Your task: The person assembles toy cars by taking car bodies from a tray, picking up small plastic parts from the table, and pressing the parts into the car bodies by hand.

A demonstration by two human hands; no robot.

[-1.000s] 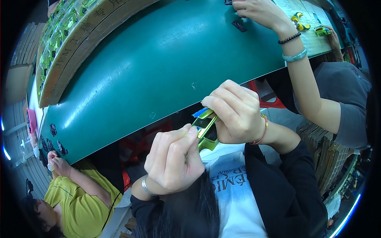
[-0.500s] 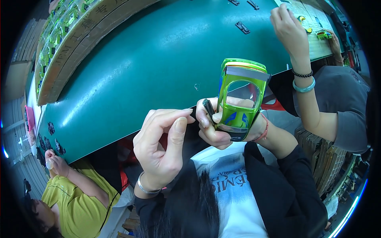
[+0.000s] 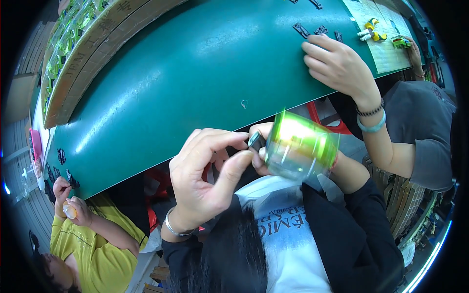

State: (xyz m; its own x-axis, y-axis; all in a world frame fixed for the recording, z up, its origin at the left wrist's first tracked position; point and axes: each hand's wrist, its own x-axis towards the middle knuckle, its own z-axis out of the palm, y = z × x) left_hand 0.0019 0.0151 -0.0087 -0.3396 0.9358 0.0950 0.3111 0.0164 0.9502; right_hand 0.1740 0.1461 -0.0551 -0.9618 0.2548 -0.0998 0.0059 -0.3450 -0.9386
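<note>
My right hand (image 3: pixel 262 129) holds a clear-and-green toy car body (image 3: pixel 303 146), blurred by motion and hiding most of that hand. A small dark part (image 3: pixel 255 140) sticks out beside the car, between the fingers of my right hand. My left hand (image 3: pixel 205 171) has its thumb and forefinger closed around the edge of this dark part, the other fingers curled. Both hands are in front of the green table's near edge, above my lap.
On the green table (image 3: pixel 195 83) lies a small clear scrap (image 3: pixel 244 103). A cardboard tray (image 3: pixel 83 68) of green pieces stands at left. A co-worker's hand (image 3: pixel 337 66) reaches in from the right near black parts (image 3: pixel 301 30). Another person (image 3: pixel 93 234) sits at lower left.
My left hand has moved right onto the dark part. The car body has tipped and turned in my right hand. The right co-worker's hand has come lower and leftward; more black parts show there.
</note>
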